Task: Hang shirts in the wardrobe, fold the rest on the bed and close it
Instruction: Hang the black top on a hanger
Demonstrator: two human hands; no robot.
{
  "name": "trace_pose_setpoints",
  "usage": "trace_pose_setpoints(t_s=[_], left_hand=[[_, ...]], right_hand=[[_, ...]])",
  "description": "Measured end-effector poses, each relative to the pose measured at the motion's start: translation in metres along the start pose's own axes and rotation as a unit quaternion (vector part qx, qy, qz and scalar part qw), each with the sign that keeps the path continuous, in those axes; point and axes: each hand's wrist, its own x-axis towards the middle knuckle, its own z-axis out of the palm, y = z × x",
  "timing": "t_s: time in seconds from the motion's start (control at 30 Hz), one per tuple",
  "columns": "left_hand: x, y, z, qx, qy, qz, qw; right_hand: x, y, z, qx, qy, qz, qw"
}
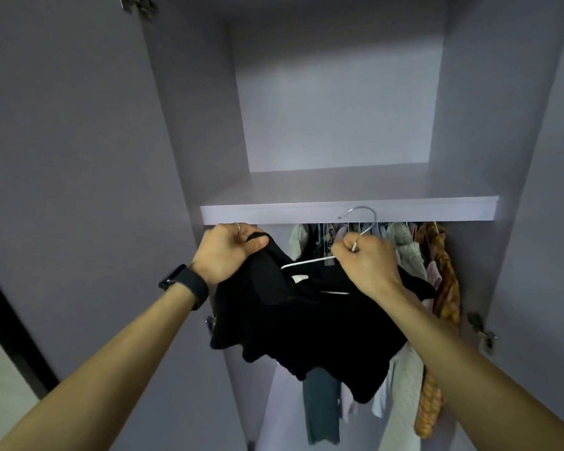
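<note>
A black shirt [306, 327] hangs bunched in front of the open wardrobe [339, 125]. My left hand [228, 252] grips the shirt's upper left edge, just under the shelf. My right hand [365, 262] holds a white wire hanger [310, 261] at its neck. The hanger's metal hook [362, 213] rises in front of the shelf edge, and its left arm runs into the shirt's collar. The hanger's right arm is hidden by my hand and the cloth.
The grey shelf [398, 211] spans the wardrobe, with a bare compartment above. Below it several garments [411, 255] hang on a rail, including an orange patterned one [443, 288] at the right. The wardrobe door [62, 190] stands open at the left.
</note>
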Motion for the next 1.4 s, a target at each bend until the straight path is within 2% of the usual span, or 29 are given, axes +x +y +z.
trace_pose_setpoints(t_s=[0.1,0.13,0.2,0.27,0.37,0.43,0.5,0.57,0.6,0.67,0.73,0.83,0.93,0.97,1.03,1.1,1.13,1.23,1.27,1.37,1.4], left_hand=[[0.0,0.002,0.017,-0.021,-0.011,0.0,1.0],[-0.001,0.001,0.022,-0.023,-0.036,-0.005,0.999],[-0.008,-0.002,0.032,-0.04,-0.112,-0.015,0.993],[-0.013,-0.003,0.04,-0.033,-0.154,-0.018,0.987],[-0.015,-0.001,0.049,0.034,-0.153,0.021,0.987],[-0.015,0.0,0.05,0.065,-0.138,0.047,0.987],[-0.015,-0.004,0.048,0.061,-0.106,0.065,0.99],[-0.016,-0.011,0.043,0.081,-0.077,0.069,0.991],[-0.016,-0.013,0.041,0.096,-0.072,0.067,0.991],[-0.017,-0.019,0.04,0.126,-0.079,0.055,0.987],[-0.02,-0.019,0.044,0.155,-0.081,0.062,0.983],[-0.021,-0.007,0.062,0.216,-0.074,0.131,0.965],[-0.014,0.009,0.077,0.14,-0.109,0.07,0.982],[-0.011,0.009,0.078,0.112,-0.107,0.052,0.987],[-0.011,0.004,0.079,0.07,-0.067,0.041,0.994],[-0.013,-0.003,0.078,0.077,-0.029,0.048,0.995],[-0.013,-0.005,0.078,0.09,-0.024,0.053,0.994],[-0.009,-0.003,0.08,0.082,-0.013,0.042,0.996],[-0.006,-0.001,0.079,0.067,-0.009,0.036,0.997],[-0.003,0.002,0.072,0.007,-0.029,0.029,0.999],[-0.004,0.003,0.07,-0.009,-0.038,0.031,0.999]], right_hand=[[0.014,-0.013,-0.003,-0.113,-0.157,-0.017,0.981],[0.016,-0.015,-0.004,-0.112,-0.158,-0.015,0.981],[0.018,-0.018,-0.007,-0.086,-0.09,-0.023,0.992],[0.018,-0.022,-0.009,-0.079,-0.063,-0.031,0.994],[0.012,-0.023,-0.007,-0.072,-0.111,-0.023,0.991],[0.005,-0.021,-0.01,-0.018,-0.143,-0.01,0.99],[0.0,-0.006,-0.021,0.035,-0.161,0.024,0.986],[-0.006,0.02,-0.033,-0.011,-0.207,0.075,0.975],[-0.009,0.033,-0.037,-0.034,-0.254,0.124,0.959],[-0.022,0.053,-0.033,0.004,-0.321,0.209,0.924],[-0.037,0.056,-0.022,0.06,-0.298,0.229,0.925],[-0.048,0.048,-0.006,0.09,-0.249,0.201,0.943],[-0.053,0.039,0.001,0.076,-0.229,0.151,0.959],[-0.055,0.038,0.001,0.082,-0.199,0.142,0.966],[-0.057,0.043,-0.003,0.119,-0.092,0.147,0.978],[-0.058,0.047,-0.01,0.133,0.001,0.169,0.977],[-0.058,0.047,-0.012,0.142,-0.007,0.162,0.977],[-0.06,0.037,-0.013,0.196,-0.185,0.108,0.957],[-0.057,0.036,-0.014,0.181,-0.199,0.092,0.959],[-0.04,0.05,-0.022,0.085,-0.136,0.075,0.984],[-0.039,0.055,-0.025,0.065,-0.157,0.082,0.982]])
